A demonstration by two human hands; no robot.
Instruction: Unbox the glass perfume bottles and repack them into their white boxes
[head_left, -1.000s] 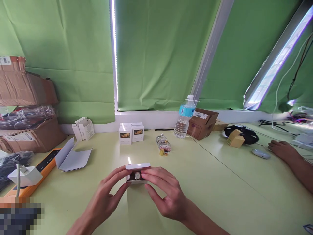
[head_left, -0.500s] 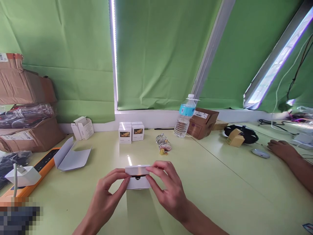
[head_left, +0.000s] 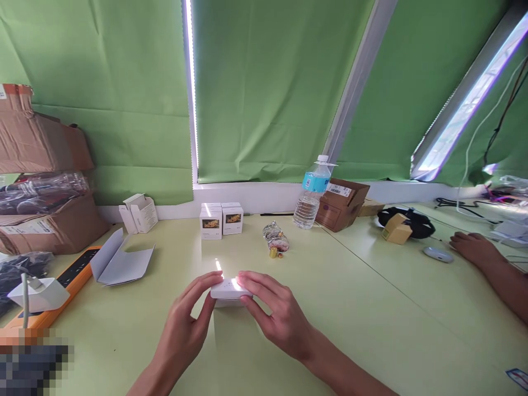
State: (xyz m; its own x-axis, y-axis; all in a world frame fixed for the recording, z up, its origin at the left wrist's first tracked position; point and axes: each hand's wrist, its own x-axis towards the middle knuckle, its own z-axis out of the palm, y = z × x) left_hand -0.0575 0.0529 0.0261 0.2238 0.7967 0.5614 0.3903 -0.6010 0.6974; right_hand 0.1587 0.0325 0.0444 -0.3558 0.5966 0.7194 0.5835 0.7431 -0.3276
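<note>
A small white box (head_left: 229, 290) sits low in the middle of the head view, its top face turned up and catching a bright reflection. My left hand (head_left: 184, 316) grips its left end, fingertips on top and thumb at the near side. At the right end my right hand (head_left: 278, 313) holds it likewise, with the index finger on the top and the thumb on the near edge. Beyond my hands, two white boxes (head_left: 211, 224) with gold pictures stand side by side. Crumpled silvery wrapping (head_left: 274, 236) and a small gold piece (head_left: 273, 252) lie to their right.
On the left are a folded white card (head_left: 127, 267), an orange power strip (head_left: 78, 278) and stacked cardboard boxes (head_left: 45, 143). A water bottle (head_left: 307, 201) stands beside a brown box (head_left: 341, 208). Another person's hand (head_left: 474, 248) rests near a mouse (head_left: 438, 254).
The white box's raised top part has come down flat, hiding the dark opening seen before. My fingers have moved onto its top. The view has shifted slightly.
</note>
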